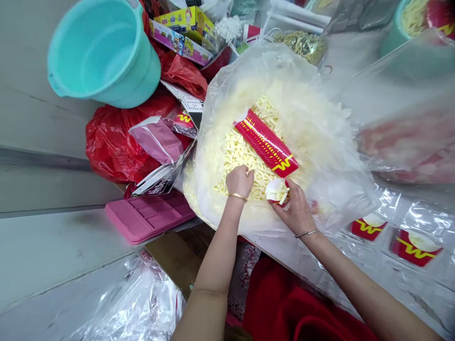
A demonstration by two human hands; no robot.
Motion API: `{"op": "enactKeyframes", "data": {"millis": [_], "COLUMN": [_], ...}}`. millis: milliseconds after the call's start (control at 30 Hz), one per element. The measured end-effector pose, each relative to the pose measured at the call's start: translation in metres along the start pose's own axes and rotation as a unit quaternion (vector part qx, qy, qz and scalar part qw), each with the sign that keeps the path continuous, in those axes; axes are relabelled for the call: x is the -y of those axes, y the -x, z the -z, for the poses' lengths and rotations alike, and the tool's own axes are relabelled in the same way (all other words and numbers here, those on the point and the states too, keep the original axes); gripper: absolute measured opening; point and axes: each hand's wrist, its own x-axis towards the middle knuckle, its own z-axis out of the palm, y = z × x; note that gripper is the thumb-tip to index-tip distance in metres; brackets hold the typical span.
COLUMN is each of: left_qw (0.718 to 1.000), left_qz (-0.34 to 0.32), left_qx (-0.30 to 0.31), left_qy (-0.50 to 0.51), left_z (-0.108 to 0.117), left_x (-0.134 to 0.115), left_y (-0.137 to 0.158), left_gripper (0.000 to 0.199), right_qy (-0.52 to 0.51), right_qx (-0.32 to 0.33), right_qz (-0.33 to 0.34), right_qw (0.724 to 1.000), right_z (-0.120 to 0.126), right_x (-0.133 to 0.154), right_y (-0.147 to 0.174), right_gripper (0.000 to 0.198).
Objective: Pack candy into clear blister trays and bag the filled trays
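A large clear plastic bag [316, 99] lies open on the table, holding a heap of pale yellow fry-shaped pieces [236, 148]. My left hand [240, 182] is closed against the near side of the heap, its fingertips hidden, so whatever it holds cannot be made out. Just right of it, my right hand [296, 208] grips a small red fry carton [276, 190] with a white inside and a few pieces in its mouth. Across the heap rests a stack of flattened red fry cartons [266, 142] with yellow marks.
Filled fry cartons in clear wrappers [415, 247] lie at the right. A turquoise bucket [103, 52] stands on red plastic bags [117, 142] at the left, above a pink tray [149, 215]. Another turquoise container [394, 42] and a bag of pinkish pieces [408, 147] are farther right.
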Motion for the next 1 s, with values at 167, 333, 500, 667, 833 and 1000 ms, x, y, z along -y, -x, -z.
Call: {"op": "enactKeyframes", "data": {"millis": [167, 333, 500, 667, 833, 1000], "left_qw": [0.996, 0.925, 0.91, 0.97, 0.936, 0.945], "left_qz": [0.089, 0.113, 0.0, -0.212, -0.304, -0.296], "left_qx": [0.014, -0.017, 0.067, 0.118, 0.17, 0.119], "left_qy": [0.018, 0.362, 0.41, 0.021, -0.042, 0.076], "left_z": [-0.027, -0.007, 0.028, 0.048, 0.071, 0.052], "left_x": [0.006, 0.011, -0.012, -0.054, -0.081, -0.102], "left_y": [-0.02, 0.0, 0.039, 0.072, 0.094, 0.122], "left_gripper": [0.01, 0.008, 0.011, 0.018, 0.018, 0.016], "right_qy": [0.007, 0.0, -0.028, -0.037, -0.017, 0.002], "right_qx": [0.009, 0.014, 0.016, 0.011, -0.013, -0.054], "right_qz": [-0.006, -0.021, -0.031, -0.02, -0.031, -0.053], "right_qw": [1.0, 1.0, 0.999, 0.999, 0.999, 0.997], "right_z": [-0.001, -0.001, 0.0, 0.015, 0.047, 0.081], "right_x": [-0.001, 0.001, 0.018, 0.03, 0.031, 0.029], "right_y": [0.003, 0.0, -0.006, 0.0, 0.019, 0.044], "right_gripper": [0.071, 0.07, 0.072, 0.066, 0.067, 0.065]}}
